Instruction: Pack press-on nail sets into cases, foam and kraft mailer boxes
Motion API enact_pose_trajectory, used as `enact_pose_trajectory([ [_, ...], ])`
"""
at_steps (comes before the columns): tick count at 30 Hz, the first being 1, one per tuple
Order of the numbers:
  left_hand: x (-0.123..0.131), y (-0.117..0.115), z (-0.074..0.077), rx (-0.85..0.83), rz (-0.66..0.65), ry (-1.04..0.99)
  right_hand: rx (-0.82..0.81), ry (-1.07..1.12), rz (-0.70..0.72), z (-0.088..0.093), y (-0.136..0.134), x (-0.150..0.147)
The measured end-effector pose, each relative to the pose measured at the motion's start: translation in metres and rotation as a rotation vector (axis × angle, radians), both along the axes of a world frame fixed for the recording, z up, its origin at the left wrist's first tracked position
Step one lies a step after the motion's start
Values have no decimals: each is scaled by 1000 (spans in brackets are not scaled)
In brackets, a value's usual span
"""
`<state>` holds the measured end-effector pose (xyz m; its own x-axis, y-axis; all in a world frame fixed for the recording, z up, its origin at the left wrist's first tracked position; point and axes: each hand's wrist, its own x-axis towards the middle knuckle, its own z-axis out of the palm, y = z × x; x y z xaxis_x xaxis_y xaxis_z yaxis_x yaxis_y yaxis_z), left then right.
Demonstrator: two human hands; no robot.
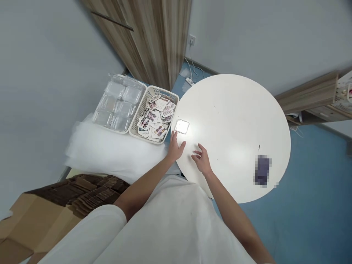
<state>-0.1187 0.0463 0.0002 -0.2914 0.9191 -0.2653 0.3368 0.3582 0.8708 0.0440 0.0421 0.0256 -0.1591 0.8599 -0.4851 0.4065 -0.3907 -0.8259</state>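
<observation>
My left hand [175,147] rests at the near left edge of the round white table [233,110], fingers stretched out and holding nothing. Just beyond its fingertips lies a small clear square plastic case [182,126] on the table. My right hand [201,158] lies flat on the tabletop beside it, fingers spread, empty. To the left of the table stands a white basket [154,115] full of small printed cards, and beside that a tray of clear plastic cases [118,102].
A blurred dark object [262,169] lies near the table's right front edge. An open cardboard box [33,216] of brown pieces sits at lower left. White sheeting [110,152] covers the surface under the basket. A wooden cabinet [148,36] stands behind; blue floor lies to the right.
</observation>
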Motion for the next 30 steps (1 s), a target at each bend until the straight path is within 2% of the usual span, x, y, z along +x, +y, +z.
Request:
enact_pose_trajectory([
  [3,7,-17,5,51,48,15,-16,12,34,4,-5,14],
  [6,12,-44,8,57,135,45,-31,15,104,2,-9,26],
  [9,12,-79,8,0,250,65,-56,33,186,-6,-13,30],
  [12,2,-112,6,-82,356,84,-71,64,305,-15,-17,21],
  [15,-17,-135,5,-138,450,109,-60,93,467,-18,-21,-1],
  [17,-33,-142,5,-162,517,113,-38,110,573,-18,-22,-20],
  [24,-79,-131,4,-153,692,-46,130,7,881,-14,-21,-101],
  [30,-97,-139,-16,-192,764,-176,193,-83,1022,-22,-22,-170],
])
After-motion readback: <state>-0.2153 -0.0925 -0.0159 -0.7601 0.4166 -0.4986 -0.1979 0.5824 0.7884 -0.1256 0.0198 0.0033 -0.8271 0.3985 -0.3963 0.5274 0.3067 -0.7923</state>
